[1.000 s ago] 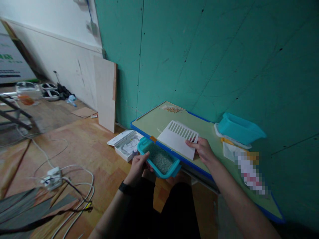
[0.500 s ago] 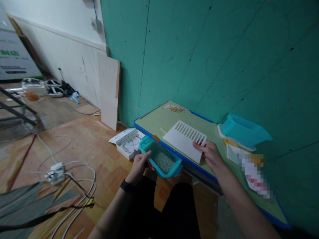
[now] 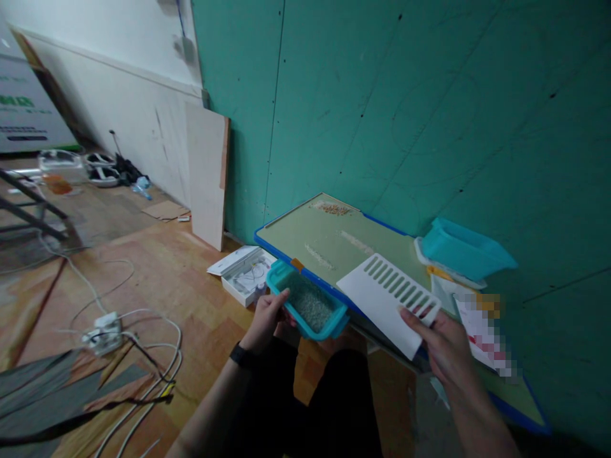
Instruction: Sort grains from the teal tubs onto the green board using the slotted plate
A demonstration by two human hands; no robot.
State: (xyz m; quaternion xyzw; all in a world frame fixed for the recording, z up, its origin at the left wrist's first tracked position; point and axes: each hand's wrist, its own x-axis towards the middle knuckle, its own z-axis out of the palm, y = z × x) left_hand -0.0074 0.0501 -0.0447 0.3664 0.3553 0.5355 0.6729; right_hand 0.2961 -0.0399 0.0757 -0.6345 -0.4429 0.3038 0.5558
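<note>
My left hand grips the left end of a turquoise plastic tub, its thumb over the rim. Greyish granules lie in the tub, which is held against the table's front edge. In my right hand is a flat white slotted plastic sheet, tilted over the front of the table, with a row of long slots along its far side. Pale streaks of fine grains are on the green tabletop, and a small heap of brown grains sits at its far corner.
A second turquoise tub rests on something white at the table's back right, near a blurred packet. An opened white box is on the floor. Left of me lie a power strip and loose cables. A green wall rises behind.
My right hand has drawn the white slotted sheet right and toward me, uncovering pale streaks on the tabletop. My left hand and the tub have hardly moved.
</note>
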